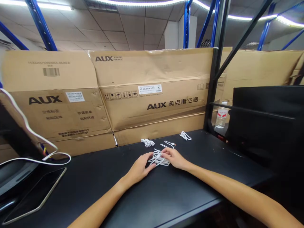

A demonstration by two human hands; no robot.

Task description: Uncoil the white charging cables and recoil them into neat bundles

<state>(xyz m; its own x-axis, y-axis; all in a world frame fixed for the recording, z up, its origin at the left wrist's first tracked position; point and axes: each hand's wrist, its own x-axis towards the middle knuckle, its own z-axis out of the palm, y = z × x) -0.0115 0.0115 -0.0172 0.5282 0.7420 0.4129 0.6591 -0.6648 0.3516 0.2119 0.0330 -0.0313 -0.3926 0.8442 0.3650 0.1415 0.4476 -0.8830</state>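
Cable coil sits in your grasp: left hand holds its nine-o'clock side, fingers half spread; right hand pinches it at two o'clock, fingertips nearly together.

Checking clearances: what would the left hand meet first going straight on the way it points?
Likely the white cable bundle, which the left hand seems to be touching; exact depth is unclear.

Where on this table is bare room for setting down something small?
Bare tabletop lies between the tablet and the left forearm, and between the right forearm and the black panel. The middle is crowded: left hand and right hand on a white cable bundle, two coiled cables behind.
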